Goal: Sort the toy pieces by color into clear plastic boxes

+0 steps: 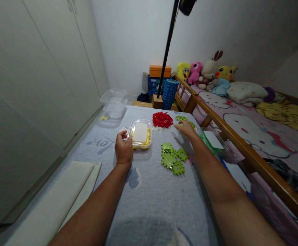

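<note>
Head camera view: a clear lidded plastic container [151,129] of yellow interlocking pieces [148,139] sits near the middle of a cloth-covered table, a white rectangle [140,132] showing on its top. Against its left side is the person's left hand [124,148], fingers curled and thumb at the container's edge; whether they grip it, I cannot tell. The right hand [185,129] reaches to the table's far right, palm down, fingers loosely extended and parted, beside a few green pieces [181,118].

Just right of the container, slightly farther back, is a heap of red pieces [162,120]. Nearer, between the two forearms, lies a cluster of lattice-like light green pieces [168,160]. Beyond the right forearm, at the table's edge, is another clear container [227,147] with green contents. At the far left corner, clear tubs [125,93] are stacked; a folded white sheet [56,201] lies near left. The grayish-blue tablecloth [143,191] bears the word "Love".

To the right, a wooden bed rail [223,126] fronts a bed with SpongeBob [183,70] and Pikachu [224,72] plush toys. Behind the table stands a blue foam roller [169,94].
</note>
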`<state>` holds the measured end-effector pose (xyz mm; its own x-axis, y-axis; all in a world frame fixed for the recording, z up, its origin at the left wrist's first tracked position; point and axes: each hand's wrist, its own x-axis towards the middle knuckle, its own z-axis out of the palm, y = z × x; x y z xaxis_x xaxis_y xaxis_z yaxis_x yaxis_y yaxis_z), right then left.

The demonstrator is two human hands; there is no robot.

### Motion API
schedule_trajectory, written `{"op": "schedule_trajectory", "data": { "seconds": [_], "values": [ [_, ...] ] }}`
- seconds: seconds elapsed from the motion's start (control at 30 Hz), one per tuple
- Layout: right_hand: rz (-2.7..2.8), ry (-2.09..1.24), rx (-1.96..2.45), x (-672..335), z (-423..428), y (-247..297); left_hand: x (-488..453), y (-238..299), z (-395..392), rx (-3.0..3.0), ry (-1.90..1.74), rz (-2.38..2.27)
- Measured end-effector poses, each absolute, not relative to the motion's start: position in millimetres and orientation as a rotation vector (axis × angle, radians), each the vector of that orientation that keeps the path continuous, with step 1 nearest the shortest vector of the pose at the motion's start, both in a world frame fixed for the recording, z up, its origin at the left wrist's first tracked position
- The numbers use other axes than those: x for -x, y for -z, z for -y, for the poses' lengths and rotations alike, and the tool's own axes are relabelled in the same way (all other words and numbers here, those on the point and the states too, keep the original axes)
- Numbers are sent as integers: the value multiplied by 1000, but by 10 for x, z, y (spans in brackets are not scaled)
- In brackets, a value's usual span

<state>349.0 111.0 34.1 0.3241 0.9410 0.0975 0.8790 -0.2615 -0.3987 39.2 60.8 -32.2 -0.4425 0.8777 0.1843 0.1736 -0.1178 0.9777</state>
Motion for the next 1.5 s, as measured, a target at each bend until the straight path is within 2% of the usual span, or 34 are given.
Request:
{"op": "schedule_trajectory", "data": {
  "seconds": [0.13, 0.57, 1.17, 1.37, 1.5],
  "values": [
    [1510, -87, 2377, -3668, -1496, -199, -380, 345, -609, -1173, -1598, -1584],
    [1646, -144, 2504, -3941, -1758, 95, -384, 309, -580, -1181, -1596, -1586],
    [1706, -112, 2511, -3364, -813, -28, -385, 385, -655, -1205, -1628, -1595],
    [1847, -227, 2476, -3197, -428, -129, -384, 404, -672, -1235, -1650, -1594],
    [2074, -409, 2190, -3201, -225, -202, -381, 419, -679, -1228, -1650, -1581]
  ]
}}
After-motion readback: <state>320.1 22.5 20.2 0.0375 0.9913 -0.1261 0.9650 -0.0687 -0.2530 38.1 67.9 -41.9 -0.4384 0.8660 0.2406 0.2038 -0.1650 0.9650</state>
